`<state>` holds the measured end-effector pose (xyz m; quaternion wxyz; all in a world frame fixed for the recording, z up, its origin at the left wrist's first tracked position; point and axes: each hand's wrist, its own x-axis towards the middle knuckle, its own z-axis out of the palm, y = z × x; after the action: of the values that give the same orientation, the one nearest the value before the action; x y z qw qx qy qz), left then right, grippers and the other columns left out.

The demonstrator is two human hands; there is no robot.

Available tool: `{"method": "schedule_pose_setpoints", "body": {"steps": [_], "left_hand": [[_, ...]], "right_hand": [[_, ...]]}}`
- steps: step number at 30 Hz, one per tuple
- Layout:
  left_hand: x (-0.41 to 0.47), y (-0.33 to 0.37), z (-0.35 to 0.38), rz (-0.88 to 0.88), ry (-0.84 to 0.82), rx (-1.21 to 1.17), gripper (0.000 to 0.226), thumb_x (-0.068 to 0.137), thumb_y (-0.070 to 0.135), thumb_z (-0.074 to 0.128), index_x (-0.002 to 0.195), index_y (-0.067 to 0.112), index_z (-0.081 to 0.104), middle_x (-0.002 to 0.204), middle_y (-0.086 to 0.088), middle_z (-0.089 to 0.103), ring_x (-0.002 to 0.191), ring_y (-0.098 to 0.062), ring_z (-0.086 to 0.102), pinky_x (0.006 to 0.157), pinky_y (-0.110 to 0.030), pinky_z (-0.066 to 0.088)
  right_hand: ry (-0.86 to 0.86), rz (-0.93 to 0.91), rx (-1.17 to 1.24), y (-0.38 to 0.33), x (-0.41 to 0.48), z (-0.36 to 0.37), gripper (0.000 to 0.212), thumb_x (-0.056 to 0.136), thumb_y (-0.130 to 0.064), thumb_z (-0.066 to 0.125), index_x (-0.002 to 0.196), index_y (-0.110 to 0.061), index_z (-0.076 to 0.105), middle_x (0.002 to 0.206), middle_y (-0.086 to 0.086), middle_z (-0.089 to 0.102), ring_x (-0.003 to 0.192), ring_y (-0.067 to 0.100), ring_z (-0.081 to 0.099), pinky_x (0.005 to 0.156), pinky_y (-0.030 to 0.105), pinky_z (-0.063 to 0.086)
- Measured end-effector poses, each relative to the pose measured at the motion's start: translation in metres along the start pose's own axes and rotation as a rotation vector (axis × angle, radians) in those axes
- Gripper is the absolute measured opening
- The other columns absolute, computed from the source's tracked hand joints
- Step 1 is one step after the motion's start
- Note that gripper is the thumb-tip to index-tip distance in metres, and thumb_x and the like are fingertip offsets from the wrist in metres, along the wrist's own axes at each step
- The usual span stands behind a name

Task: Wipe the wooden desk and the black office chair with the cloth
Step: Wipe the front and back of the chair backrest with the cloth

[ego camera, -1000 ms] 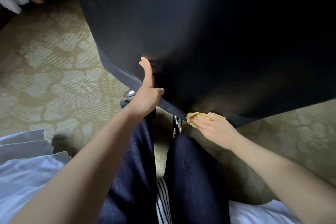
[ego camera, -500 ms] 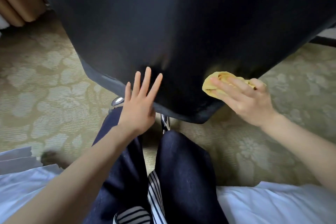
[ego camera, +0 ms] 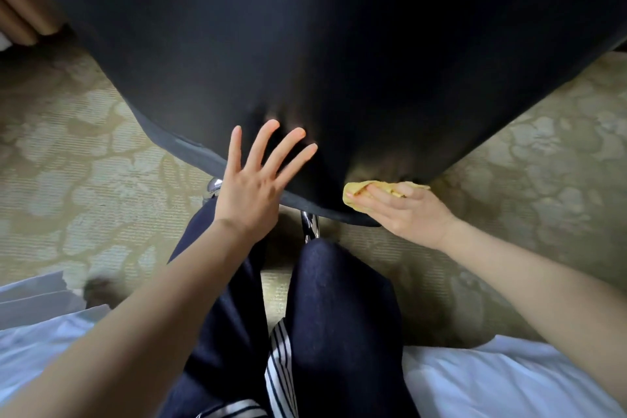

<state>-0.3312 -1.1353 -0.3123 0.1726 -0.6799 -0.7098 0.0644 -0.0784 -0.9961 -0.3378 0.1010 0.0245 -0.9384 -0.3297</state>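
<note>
The black office chair (ego camera: 339, 44) fills the upper part of the head view; I see one broad, smooth black surface of it, with its lower edge near my knees. My left hand (ego camera: 252, 187) lies flat against that surface near the edge, fingers spread, holding nothing. My right hand (ego camera: 403, 210) presses a crumpled yellow cloth (ego camera: 359, 190) against the chair's lower edge, fingers laid over the cloth. The wooden desk is not in view.
Chrome parts of the chair's base (ego camera: 310, 231) show under the edge, just above my knees in dark trousers (ego camera: 339, 316). A patterned green-beige carpet (ego camera: 84, 163) spreads on both sides. White bedding (ego camera: 492, 380) lies at the bottom. Tan curtain folds (ego camera: 20, 20) hang top left.
My right hand slid the cloth from higher on the chair's surface down to its lower edge. My left hand stayed flat on the chair, fingers spreading wider.
</note>
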Motion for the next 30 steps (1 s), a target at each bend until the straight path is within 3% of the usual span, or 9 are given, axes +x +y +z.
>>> {"method": "schedule_pose_setpoints", "body": {"steps": [3, 7, 9, 11, 16, 18, 22, 25, 30], "left_hand": [[0.0, 0.004, 0.0, -0.017, -0.012, 0.001, 0.102, 0.081, 0.021, 0.052, 0.143, 0.028, -0.029, 0.155, -0.002, -0.021, 0.141, -0.035, -0.009, 0.112, -0.06, -0.005], [0.001, 0.005, -0.001, 0.001, -0.011, -0.008, 0.102, 0.079, 0.019, 0.053, 0.145, 0.029, -0.025, 0.16, 0.0, -0.002, 0.143, -0.034, -0.003, 0.112, -0.059, -0.002], [0.002, 0.007, -0.001, 0.006, -0.003, -0.024, 0.101, 0.078, 0.018, 0.055, 0.146, 0.029, -0.019, 0.161, 0.0, 0.003, 0.143, -0.034, 0.0, 0.113, -0.059, 0.003], [0.003, 0.009, -0.001, 0.012, 0.014, -0.047, 0.101, 0.078, 0.017, 0.056, 0.147, 0.029, -0.016, 0.161, 0.0, -0.001, 0.143, -0.035, 0.0, 0.112, -0.06, 0.007], [0.003, 0.016, -0.001, 0.016, 0.023, -0.092, 0.102, 0.081, 0.02, 0.052, 0.144, 0.027, -0.029, 0.145, 0.0, -0.043, 0.143, -0.034, -0.012, 0.112, -0.061, 0.002], [0.002, 0.017, -0.005, 0.04, 0.053, -0.109, 0.103, 0.079, 0.02, 0.055, 0.147, 0.027, -0.023, 0.149, 0.001, -0.035, 0.145, -0.033, -0.006, 0.112, -0.061, 0.002], [0.001, 0.0, -0.011, 0.141, 0.223, -0.18, 0.096, 0.069, 0.009, 0.063, 0.151, 0.026, 0.017, 0.157, 0.003, 0.007, 0.145, -0.029, 0.018, 0.112, -0.061, 0.006], [-0.01, -0.022, -0.01, 0.124, 0.254, -0.176, 0.097, 0.066, 0.007, 0.063, 0.151, 0.025, 0.019, 0.158, 0.0, 0.01, 0.146, -0.027, 0.011, 0.113, -0.057, 0.001], [-0.047, -0.063, 0.003, -0.128, 0.154, -0.178, 0.096, 0.062, 0.012, 0.071, 0.148, 0.014, 0.028, 0.157, -0.005, 0.016, 0.145, -0.031, 0.013, 0.111, -0.061, 0.009]], "right_hand": [[-0.119, -0.088, 0.106, -0.009, -0.015, 0.01, 0.044, 0.065, -0.011, 0.079, 0.108, -0.01, 0.072, 0.119, -0.003, 0.066, 0.112, 0.014, 0.052, 0.084, 0.031, 0.042], [-0.405, -0.203, 0.157, -0.014, -0.035, 0.011, 0.048, 0.057, -0.022, 0.088, 0.103, -0.02, 0.076, 0.119, -0.008, 0.065, 0.108, 0.009, 0.06, 0.083, 0.029, 0.051], [-0.449, -0.252, 0.11, -0.006, -0.036, 0.007, 0.043, 0.059, -0.027, 0.086, 0.101, -0.024, 0.076, 0.121, -0.011, 0.064, 0.111, 0.007, 0.058, 0.086, 0.029, 0.05], [-0.367, -0.212, 0.081, 0.005, -0.036, 0.001, 0.035, 0.064, -0.018, 0.079, 0.1, -0.02, 0.076, 0.119, -0.01, 0.065, 0.11, 0.009, 0.057, 0.084, 0.029, 0.05], [-0.035, -0.013, -0.014, 0.043, -0.028, -0.035, 0.022, 0.077, -0.008, 0.072, 0.097, -0.017, 0.076, 0.122, -0.007, 0.065, 0.11, 0.013, 0.048, 0.081, 0.029, 0.037], [0.035, 0.037, -0.057, 0.055, -0.015, -0.052, 0.018, 0.081, -0.01, 0.072, 0.096, -0.02, 0.076, 0.124, -0.008, 0.064, 0.108, 0.013, 0.05, 0.079, 0.028, 0.035], [0.177, 0.098, -0.11, 0.073, 0.029, -0.078, 0.017, 0.085, -0.017, 0.072, 0.1, -0.023, 0.074, 0.127, -0.008, 0.061, 0.106, 0.012, 0.053, 0.076, 0.029, 0.032], [0.258, 0.111, -0.142, 0.079, 0.073, -0.089, 0.025, 0.086, -0.02, 0.071, 0.11, -0.022, 0.068, 0.131, -0.008, 0.058, 0.108, 0.013, 0.052, 0.079, 0.029, 0.032], [0.263, 0.142, -0.182, 0.068, 0.166, -0.095, 0.027, 0.091, -0.016, 0.063, 0.117, -0.025, 0.068, 0.134, -0.008, 0.056, 0.113, 0.013, 0.05, 0.08, 0.03, 0.033]]}}
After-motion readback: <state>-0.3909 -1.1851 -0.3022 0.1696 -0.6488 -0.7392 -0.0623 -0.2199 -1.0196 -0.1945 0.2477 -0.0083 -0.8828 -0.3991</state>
